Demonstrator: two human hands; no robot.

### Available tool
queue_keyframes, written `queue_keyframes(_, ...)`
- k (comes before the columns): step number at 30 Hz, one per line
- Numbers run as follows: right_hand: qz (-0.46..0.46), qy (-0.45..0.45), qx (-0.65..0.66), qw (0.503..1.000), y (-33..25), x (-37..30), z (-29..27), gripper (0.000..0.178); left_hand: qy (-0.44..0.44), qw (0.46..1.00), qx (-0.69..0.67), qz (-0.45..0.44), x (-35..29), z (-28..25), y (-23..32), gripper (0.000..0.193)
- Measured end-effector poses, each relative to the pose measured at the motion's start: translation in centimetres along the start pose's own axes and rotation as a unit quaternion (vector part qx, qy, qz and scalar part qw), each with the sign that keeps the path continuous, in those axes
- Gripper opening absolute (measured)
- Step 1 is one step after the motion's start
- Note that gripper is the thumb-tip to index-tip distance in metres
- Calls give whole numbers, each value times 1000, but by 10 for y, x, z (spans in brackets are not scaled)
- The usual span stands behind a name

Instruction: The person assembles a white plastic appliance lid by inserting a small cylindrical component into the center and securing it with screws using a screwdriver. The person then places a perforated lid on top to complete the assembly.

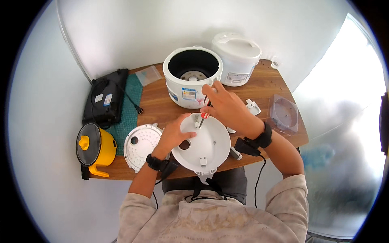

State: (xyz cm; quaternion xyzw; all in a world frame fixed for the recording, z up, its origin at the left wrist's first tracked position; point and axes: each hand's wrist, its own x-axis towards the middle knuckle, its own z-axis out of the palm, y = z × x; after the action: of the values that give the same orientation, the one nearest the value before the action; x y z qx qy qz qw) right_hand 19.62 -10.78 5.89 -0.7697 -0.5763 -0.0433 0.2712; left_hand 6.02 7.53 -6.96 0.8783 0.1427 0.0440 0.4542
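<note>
Two hands work a screwdriver on a white cooker lid at the worktop's near edge.

The left hand (175,133) fingers press flat, open, on the round lid (206,148); the right hand (227,107) fingers grip a red-handled screwdriver (204,116), tip on the lid. Beyond stand an open rice cooker (192,77) and a closed one (238,58).

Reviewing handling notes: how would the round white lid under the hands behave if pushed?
The white lid looks like rigid plastic, so probably stiff and light. It overhangs the table edge, so a push may tip it off. The left hand steadies it.
</note>
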Motion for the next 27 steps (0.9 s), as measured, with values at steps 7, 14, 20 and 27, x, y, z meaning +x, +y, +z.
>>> queue_keyframes(7, -50, -19, 50, 997, 7, -1, -15, 33, 13, 1000, -8, 13, 0, 1, 0, 78)
queue_keyframes(14, -3, -73, -51, 996, 12, 4, -25, 33, 13, 1000, 5, 4, 1, 1, 0, 77)
queue_keyframes(20, 28, -24, -110, 993, 0, 6, -13, 45, 22, 1000, 13, 12, -1, 1, 2, 76)
queue_keyframes(27, 51, 8, -119, 992, -5, 5, -2, 39, 55, 995, 19, 75, -5, 5, -1, 71)
